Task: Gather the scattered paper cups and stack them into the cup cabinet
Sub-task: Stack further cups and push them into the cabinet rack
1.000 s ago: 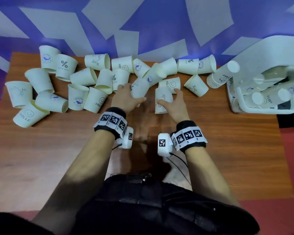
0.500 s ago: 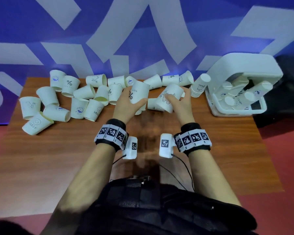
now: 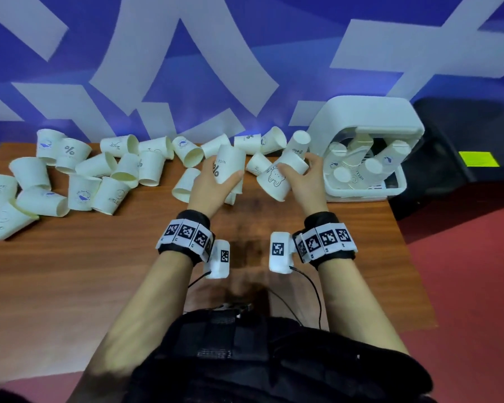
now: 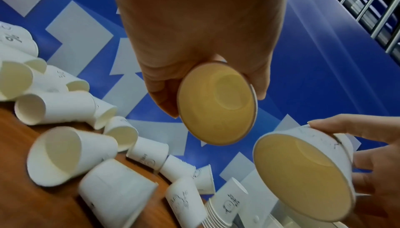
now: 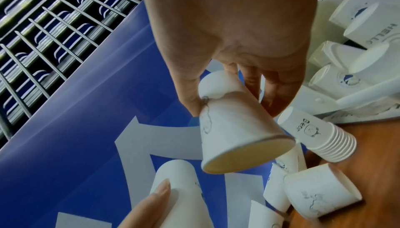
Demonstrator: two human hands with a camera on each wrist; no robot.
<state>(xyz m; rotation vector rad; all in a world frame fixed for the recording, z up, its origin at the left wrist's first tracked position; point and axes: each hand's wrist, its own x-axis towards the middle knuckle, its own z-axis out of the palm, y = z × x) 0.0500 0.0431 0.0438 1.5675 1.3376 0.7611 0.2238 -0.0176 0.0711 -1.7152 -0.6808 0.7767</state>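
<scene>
The left hand is wrapped round a paper cup marked with a percent sign, held clear above the worktop with its mouth toward the wrist. The right hand pinches a second cup with a bear drawing near its base, tilted, mouth down and toward the person; the two cups are near each other but apart. Many loose cups lie on their sides along the far edge, spreading to the far left corner. The white cup cabinet stands at the far right corner, holding several cup stacks, and a nested stack lies just beside it, possibly touching.
</scene>
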